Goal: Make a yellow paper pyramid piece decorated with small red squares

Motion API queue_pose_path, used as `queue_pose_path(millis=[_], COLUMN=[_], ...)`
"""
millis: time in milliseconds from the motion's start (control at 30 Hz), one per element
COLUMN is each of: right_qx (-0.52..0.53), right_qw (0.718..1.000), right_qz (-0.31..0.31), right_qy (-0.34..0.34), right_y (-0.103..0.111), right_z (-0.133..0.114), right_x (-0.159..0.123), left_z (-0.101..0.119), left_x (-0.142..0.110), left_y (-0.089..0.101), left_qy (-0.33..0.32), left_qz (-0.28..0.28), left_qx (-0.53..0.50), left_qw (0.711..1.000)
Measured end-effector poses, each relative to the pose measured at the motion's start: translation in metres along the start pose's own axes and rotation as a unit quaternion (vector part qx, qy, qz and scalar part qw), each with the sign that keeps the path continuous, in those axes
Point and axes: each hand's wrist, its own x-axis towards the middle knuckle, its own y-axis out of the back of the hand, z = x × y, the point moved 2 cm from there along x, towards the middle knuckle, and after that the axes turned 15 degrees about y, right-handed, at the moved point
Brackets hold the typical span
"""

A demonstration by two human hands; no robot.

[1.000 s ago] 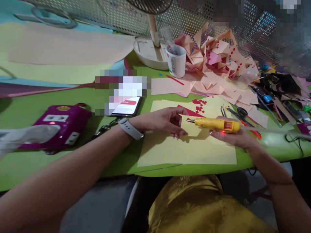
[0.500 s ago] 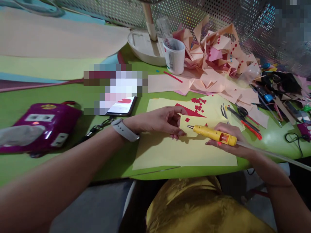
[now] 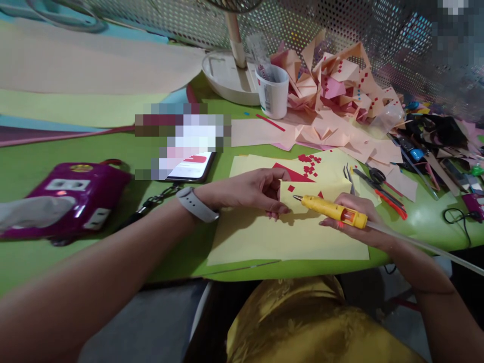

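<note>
My left hand (image 3: 266, 192) pinches the left edge of a small yellow paper piece (image 3: 307, 190) that bears red diamonds. In my right hand (image 3: 353, 214) is a yellow hot glue gun (image 3: 328, 209), its metal nozzle pointing left over the paper piece and a long clear glue stick (image 3: 423, 245) coming out of its back. Beneath both hands lies a larger yellow paper sheet (image 3: 257, 239). Behind my left fingers a red paper piece (image 3: 289, 173) shows in part, with a cluster of small red paper diamonds (image 3: 309, 162) beyond it. Tweezers (image 3: 347, 173) lie near my right hand.
Scissors (image 3: 377, 175) and a red-and-black cutter (image 3: 391, 203) lie to the right. A white cup (image 3: 273, 93) stands before crumpled peach paper scraps (image 3: 340, 80). At left are a lit phone (image 3: 192, 166) and a purple power outlet box (image 3: 68, 196).
The view has shifted slightly, so the background sits a little lower. Both hands keep nearly the same pose, with the glue gun still over the paper piece.
</note>
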Motion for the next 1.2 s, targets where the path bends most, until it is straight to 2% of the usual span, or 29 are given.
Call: queue_pose_path(millis=[567,1200], right_qx=[-0.014,-0.027], right_qw=[0.999,0.999], right_qz=[-0.007,-0.01], right_qy=[-0.041,-0.031], right_y=[-0.0027,-0.0031], right_z=[0.0002,0.001], right_x=[-0.0005,-0.0005], left_z=[-0.0006,0.0009], left_x=[-0.0004,-0.0005], left_y=[-0.0009,-0.0014], left_qy=[-0.01,-0.014], left_qz=[-0.002,-0.007], left_qx=[-0.001,-0.008], left_qw=[1.0,1.0])
